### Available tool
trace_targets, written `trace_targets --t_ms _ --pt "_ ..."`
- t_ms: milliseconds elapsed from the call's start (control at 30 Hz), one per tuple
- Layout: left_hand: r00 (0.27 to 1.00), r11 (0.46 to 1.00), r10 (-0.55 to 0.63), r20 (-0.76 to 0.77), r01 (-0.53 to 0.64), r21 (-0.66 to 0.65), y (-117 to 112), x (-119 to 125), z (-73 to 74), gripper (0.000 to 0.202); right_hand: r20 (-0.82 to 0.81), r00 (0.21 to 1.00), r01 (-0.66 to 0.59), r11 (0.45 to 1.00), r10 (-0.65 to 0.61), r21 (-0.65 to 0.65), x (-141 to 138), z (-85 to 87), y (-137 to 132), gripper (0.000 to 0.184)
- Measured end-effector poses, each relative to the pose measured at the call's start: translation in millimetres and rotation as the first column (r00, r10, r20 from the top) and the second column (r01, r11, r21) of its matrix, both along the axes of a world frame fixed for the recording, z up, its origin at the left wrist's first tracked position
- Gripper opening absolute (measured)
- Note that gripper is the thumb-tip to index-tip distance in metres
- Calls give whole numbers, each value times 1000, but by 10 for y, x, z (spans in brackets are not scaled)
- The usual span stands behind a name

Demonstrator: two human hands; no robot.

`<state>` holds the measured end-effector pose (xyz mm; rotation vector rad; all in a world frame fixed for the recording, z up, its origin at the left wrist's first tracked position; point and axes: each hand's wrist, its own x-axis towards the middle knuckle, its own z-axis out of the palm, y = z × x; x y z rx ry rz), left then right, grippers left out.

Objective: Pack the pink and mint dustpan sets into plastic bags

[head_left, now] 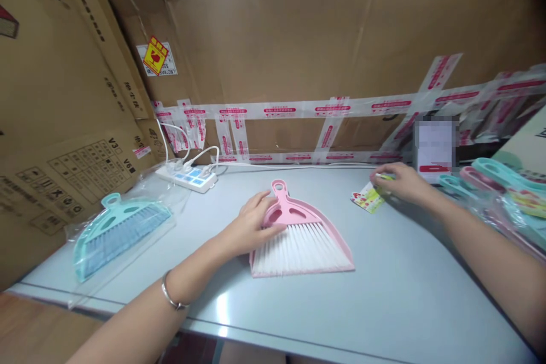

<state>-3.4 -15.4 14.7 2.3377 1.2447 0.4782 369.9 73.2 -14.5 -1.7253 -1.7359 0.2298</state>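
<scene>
A pink dustpan (342,243) lies on the table with a pink hand brush (305,247) nested in it, its white bristles toward me. My left hand (249,226) grips the set at its left side, thumb across the brush and fingers by the handle. To the right, my right hand (396,181) pinches a small yellow-green printed card (369,198) at the tabletop. Its fingertips cover part of the card, so whether there is more than one cannot be made out.
A mint dustpan and brush (121,233) in clear plastic lies at left. Behind it sits a white power strip (191,176) with plugged cables. More wrapped mint and pink sets (503,187) are piled at right. Large cardboard boxes (273,28) wall the table's back.
</scene>
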Motion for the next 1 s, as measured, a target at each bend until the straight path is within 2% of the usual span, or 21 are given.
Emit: trace_targets --t_ms 100,167,233,267,367,433,533,600,633,700,733,767,833,900,933,1000 --pt "989 987 24 149 -47 153 5 32 16 42 9 997 -72 992 72 107 -272 244 -212 16" --pt "970 975 2 244 -56 214 -19 47 56 36 -24 993 -107 981 113 161 -565 407 -449 19" --pt "947 975 -56 317 -16 221 -62 64 98 34 -283 938 -123 956 200 266 -917 538 -725 17" --pt "932 979 -96 349 26 200 -87 74 115 35 -430 865 -131 944 258 304 -1093 584 -860 18" --pt "873 979 -201 445 194 61 -157 113 135 43 -742 576 -273 936 342 220 -1521 638 -1171 25" --pt "849 979 -162 503 204 -29 -182 134 131 47 -879 395 -382 918 266 107 -1676 617 -1264 31" --pt "842 986 -43 537 122 -114 -182 147 127 48 -983 175 -446 895 49 -35 -1745 559 -1275 37" --pt "845 980 -70 530 157 -122 -169 148 136 47 -995 91 -469 880 -35 -74 -1741 533 -1253 42" --pt "848 970 -112 518 206 -128 -162 147 144 40 -995 84 -481 873 -46 -81 -1734 527 -1243 43" --pt "858 940 -159 488 283 -191 -150 142 159 21 -989 147 -505 858 -19 -91 -1705 519 -1225 46" --pt "871 925 -146 469 289 -247 -143 135 165 22 -977 215 -505 858 17 -96 -1680 514 -1214 47" --pt "891 912 -112 440 268 -310 -135 122 169 27 -948 311 -501 860 70 -101 -1645 505 -1199 47" --pt "938 902 -29 345 173 -396 -115 78 175 31 -797 567 -478 871 207 -114 -1555 471 -1155 42" --pt "972 921 17 235 76 -381 -96 15 182 30 -539 781 -459 875 315 -154 -1463 418 -1102 31" --pt "984 938 23 178 41 -344 -90 -17 188 29 -418 840 -452 872 346 -188 -1427 386 -1076 26" --pt "996 970 31 83 -10 -244 -90 -70 201 22 -263 888 -440 862 377 -252 -1389 324 -1038 18"
